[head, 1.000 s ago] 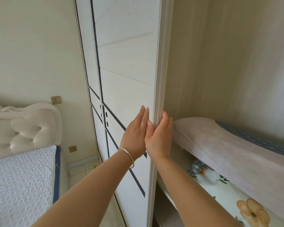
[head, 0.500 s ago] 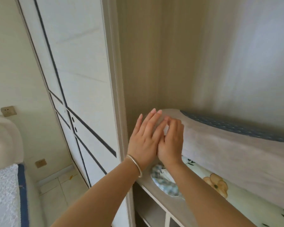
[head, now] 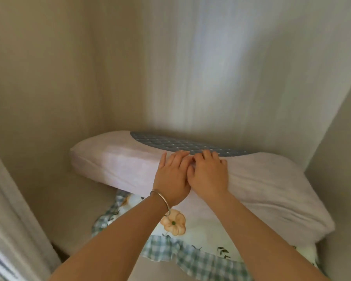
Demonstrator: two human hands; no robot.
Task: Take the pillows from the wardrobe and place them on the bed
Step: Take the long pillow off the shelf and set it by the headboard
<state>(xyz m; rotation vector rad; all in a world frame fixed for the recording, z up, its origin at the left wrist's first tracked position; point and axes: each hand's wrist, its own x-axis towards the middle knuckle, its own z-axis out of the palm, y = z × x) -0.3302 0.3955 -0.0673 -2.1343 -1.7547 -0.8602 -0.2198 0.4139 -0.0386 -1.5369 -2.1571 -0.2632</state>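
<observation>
Wardrobe shelf point(head: 73, 209): two stacked pillows (pale point(head: 272, 185) over floral point(head: 190, 236)), two hands point(head: 190, 175) on top.

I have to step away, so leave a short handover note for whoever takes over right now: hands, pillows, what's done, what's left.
Left hand and right hand: both flat on the pale pillow, side by side, no grip closed yet.
Pale pillow lies on top of the floral pillow, both on the wardrobe shelf.
Done: wardrobe open, hands on the top pillow.
Left: lift out both pillows and put them on the bed, which is out of view.
</observation>
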